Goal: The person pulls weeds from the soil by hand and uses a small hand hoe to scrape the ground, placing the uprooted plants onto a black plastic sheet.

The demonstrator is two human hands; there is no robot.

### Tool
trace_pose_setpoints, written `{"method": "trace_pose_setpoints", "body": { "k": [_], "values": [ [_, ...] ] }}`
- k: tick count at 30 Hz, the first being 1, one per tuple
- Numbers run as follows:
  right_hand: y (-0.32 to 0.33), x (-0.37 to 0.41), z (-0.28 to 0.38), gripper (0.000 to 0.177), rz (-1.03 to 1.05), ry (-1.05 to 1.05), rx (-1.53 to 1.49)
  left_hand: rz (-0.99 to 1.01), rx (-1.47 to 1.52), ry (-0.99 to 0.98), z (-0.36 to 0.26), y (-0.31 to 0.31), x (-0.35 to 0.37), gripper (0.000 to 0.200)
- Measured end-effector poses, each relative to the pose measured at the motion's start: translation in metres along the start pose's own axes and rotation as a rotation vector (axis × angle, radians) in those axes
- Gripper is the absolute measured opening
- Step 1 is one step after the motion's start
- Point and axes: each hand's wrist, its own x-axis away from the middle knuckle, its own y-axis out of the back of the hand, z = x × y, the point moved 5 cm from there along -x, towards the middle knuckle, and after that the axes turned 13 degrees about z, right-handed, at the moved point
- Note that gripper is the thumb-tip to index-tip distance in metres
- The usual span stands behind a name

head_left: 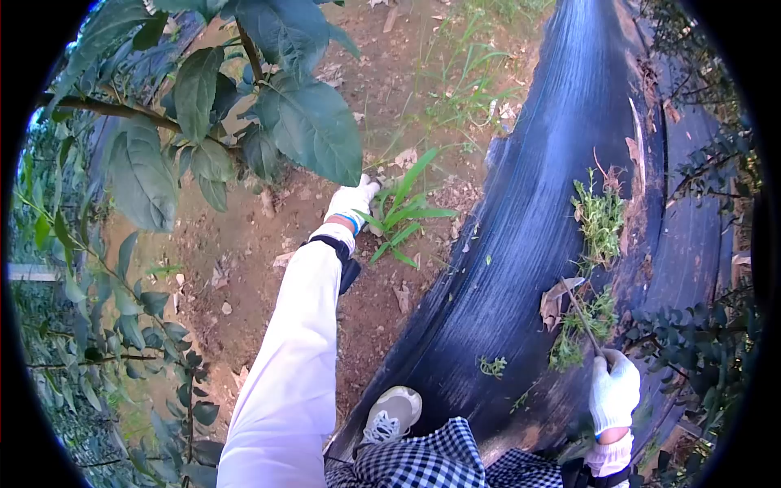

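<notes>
My left hand, in a white glove, reaches out over the brown soil just beside a green grassy weed. Its fingers point away from me and are mostly hidden behind the back of the glove. Long narrow leaves of the weed spread to the right of my wrist. Lower right, my right hand, also gloved in white, is closed around the handle of a small hand hoe. The hoe's thin shaft slants up and left to a metal blade beside a dry leaf and small weeds.
Black ground sheeting runs lengthwise beside the soil, with a clump of pulled-looking greenery on it. Leafy branches hang at upper left, and more foliage borders the right. My shoe stands at the sheeting's edge.
</notes>
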Motion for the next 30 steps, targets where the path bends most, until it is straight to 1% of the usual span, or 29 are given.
{"method": "trace_pose_setpoints", "body": {
  "k": [2, 5, 7, 9, 10, 11, 13, 15, 16, 17, 18, 19, 22, 23, 24, 26, 27, 28, 29, 30],
  "values": [
    [0.001, -0.001, 0.001, 0.021, -0.010, -0.017, 0.010, -0.062, 0.021, 0.016, 0.020, -0.021, -0.020, 0.042],
    [-0.002, -0.001, -0.004, 0.021, -0.021, -0.010, 0.014, -0.114, 0.452, -0.025, 0.020, -0.009, -0.005, 0.037],
    [-0.002, -0.002, -0.004, 0.021, -0.025, 0.002, 0.009, -0.257, 0.774, -0.049, 0.032, -0.007, 0.023, 0.034],
    [0.000, 0.001, -0.002, 0.021, -0.023, -0.003, -0.007, -0.463, 1.084, -0.023, 0.054, -0.009, 0.057, 0.030],
    [-0.001, 0.001, -0.004, 0.021, -0.026, -0.007, -0.015, -0.418, 1.163, -0.145, 0.049, -0.014, 0.072, 0.026],
    [-0.001, 0.000, -0.005, 0.021, -0.026, -0.008, -0.023, -0.288, 1.158, -0.169, 0.042, -0.028, 0.081, 0.025],
    [-0.001, -0.002, -0.003, 0.021, -0.029, 0.007, -0.017, 0.103, 0.381, 0.013, -0.047, 0.012, 0.122, 0.027],
    [0.000, -0.002, -0.001, 0.021, -0.032, 0.028, 0.005, -0.274, 0.071, -0.306, -0.059, -0.022, 0.117, 0.029],
    [0.001, -0.001, 0.000, 0.022, -0.035, 0.018, 0.010, -0.171, 0.066, -0.396, -0.068, -0.028, 0.110, 0.034],
    [0.002, 0.000, 0.000, 0.022, -0.040, 0.021, 0.018, -0.218, 0.021, -0.397, -0.067, -0.045, 0.097, 0.029],
    [0.001, 0.000, 0.000, 0.022, -0.046, 0.024, 0.025, -0.265, 0.086, -0.379, -0.061, -0.055, 0.084, 0.023],
    [0.000, 0.000, 0.000, 0.022, -0.052, 0.029, 0.029, -0.313, 0.149, -0.359, -0.060, -0.052, 0.079, 0.018],
    [0.001, 0.001, 0.001, 0.021, -0.055, 0.029, 0.024, -0.024, 1.118, -0.079, -0.041, -0.065, 0.078, 0.011],
    [0.001, 0.000, 0.001, 0.021, -0.047, 0.019, 0.019, -0.125, 1.265, -0.181, -0.037, -0.063, 0.083, 0.013],
    [0.002, -0.001, 0.001, 0.021, -0.033, 0.005, 0.016, -0.146, 1.581, -0.268, -0.009, -0.070, 0.070, 0.013],
    [0.001, -0.002, -0.002, 0.021, -0.024, -0.007, 0.005, -0.337, 1.413, -0.200, 0.018, -0.042, 0.073, 0.013],
    [0.001, -0.004, -0.002, 0.021, -0.031, 0.012, 0.004, -0.473, 0.916, -0.058, 0.012, -0.005, 0.089, 0.015],
    [0.001, -0.004, -0.001, 0.021, -0.035, 0.030, 0.005, -0.269, 1.109, -0.051, 0.026, -0.014, 0.067, 0.021],
    [0.001, -0.004, -0.001, 0.021, -0.039, 0.047, 0.007, -0.315, 0.737, -0.061, 0.030, -0.017, 0.058, 0.024],
    [0.001, -0.003, 0.001, 0.021, -0.037, 0.031, 0.014, -0.350, 0.367, -0.069, 0.005, 0.000, 0.064, 0.027]
  ]
}}
